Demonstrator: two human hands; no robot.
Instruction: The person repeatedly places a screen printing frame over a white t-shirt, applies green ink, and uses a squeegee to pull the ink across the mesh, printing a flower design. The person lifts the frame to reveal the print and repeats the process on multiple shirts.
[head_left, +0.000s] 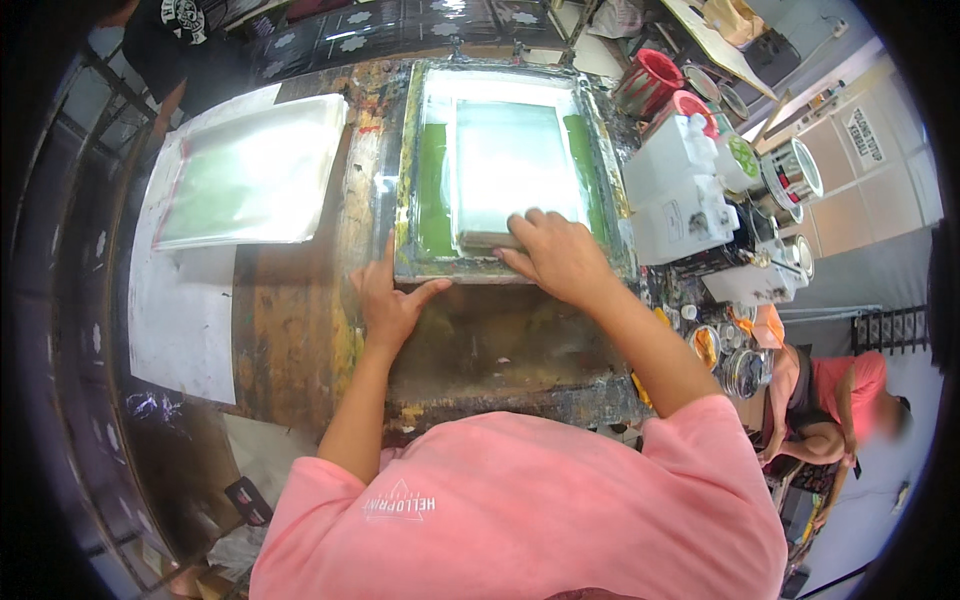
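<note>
A screen printing frame (405,190) lies on the worktable, with green areas beside a pale rectangular middle. My right hand (560,250) is closed around the right end of a squeegee (484,240), near the frame's closest edge. The squeegee lies across the pale area, partly covered by my fingers. At the frame's near left corner is my left hand (391,305). Its index finger stretches along the left side and its thumb points along the near edge. To the left, a stack of shiny clear plastic sheets (250,170) rests on white paper (180,320).
White plastic jugs (665,215) and paint cans (790,170) crowd the table's right side. A red bucket (650,80) stands at the far right. Small open jars (740,372) sit nearer. One person (840,400) crouches at right; another (190,50) stands at far left.
</note>
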